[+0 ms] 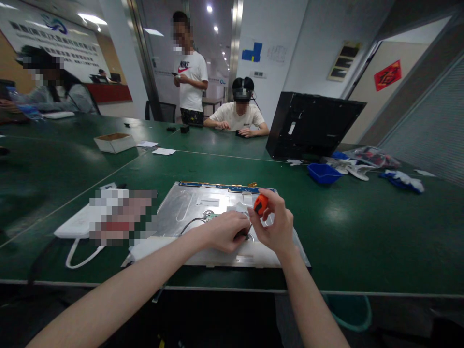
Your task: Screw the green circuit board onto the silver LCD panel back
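Note:
A flat silver metal panel (pixel 188 203) with a blue circuit strip (pixel 206 187) along its far edge lies on the green table. My right hand (pixel 277 224) pinches an orange and black tool handle (pixel 260 205) above the panel's right half. Low over the middle of the panel, my left hand (pixel 230 231) has its fingers curled together near the tool's lower end; what they hold is hidden. A black cable (pixel 192 222) and a small green board (pixel 210 217) show just left of that hand.
Left of the panel lies a white device (pixel 78 224) with a white cable. A white box (pixel 114 143) stands farther back. At the back right are a large black monitor (pixel 313 125), a blue tray (pixel 324 173) and gloves (pixel 402 181). Several people are around the table.

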The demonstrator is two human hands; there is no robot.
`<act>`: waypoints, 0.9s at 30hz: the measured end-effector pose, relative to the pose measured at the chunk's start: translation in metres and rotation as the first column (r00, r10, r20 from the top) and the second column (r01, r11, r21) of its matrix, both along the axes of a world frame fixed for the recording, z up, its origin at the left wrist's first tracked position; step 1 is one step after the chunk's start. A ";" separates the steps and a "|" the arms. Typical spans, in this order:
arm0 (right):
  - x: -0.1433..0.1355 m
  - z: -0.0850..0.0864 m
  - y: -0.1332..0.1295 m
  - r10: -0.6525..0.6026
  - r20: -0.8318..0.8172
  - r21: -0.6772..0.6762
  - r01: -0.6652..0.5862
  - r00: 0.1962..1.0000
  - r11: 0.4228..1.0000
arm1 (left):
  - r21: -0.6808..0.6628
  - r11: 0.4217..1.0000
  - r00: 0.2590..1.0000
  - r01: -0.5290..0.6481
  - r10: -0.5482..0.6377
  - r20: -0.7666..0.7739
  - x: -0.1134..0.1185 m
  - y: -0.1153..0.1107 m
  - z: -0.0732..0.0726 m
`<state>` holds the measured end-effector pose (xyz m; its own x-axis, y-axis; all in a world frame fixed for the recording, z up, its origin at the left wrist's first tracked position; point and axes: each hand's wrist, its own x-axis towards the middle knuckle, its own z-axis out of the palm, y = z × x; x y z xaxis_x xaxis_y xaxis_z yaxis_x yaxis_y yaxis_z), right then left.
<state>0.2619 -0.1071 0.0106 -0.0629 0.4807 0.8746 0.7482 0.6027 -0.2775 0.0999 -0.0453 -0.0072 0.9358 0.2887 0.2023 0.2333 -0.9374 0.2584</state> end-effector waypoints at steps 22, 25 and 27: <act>0.000 0.002 0.000 0.010 0.009 -0.037 -0.009 1.000 0.999 | -0.021 1.000 1.000 0.000 0.000 -0.013 0.001 0.000 0.001; 0.000 0.001 0.000 0.007 0.005 -0.047 -0.007 1.000 0.999 | -0.023 1.000 1.000 0.008 -0.008 -0.011 0.000 0.000 0.001; 0.000 0.000 0.001 0.004 0.004 -0.051 -0.004 1.000 0.999 | -0.024 1.000 1.000 0.014 -0.014 -0.011 0.000 0.000 0.001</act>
<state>0.2623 -0.1059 0.0110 -0.0686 0.5248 0.8485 0.7468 0.5909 -0.3051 0.0998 -0.0451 -0.0059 0.9420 0.2800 0.1850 0.2232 -0.9343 0.2778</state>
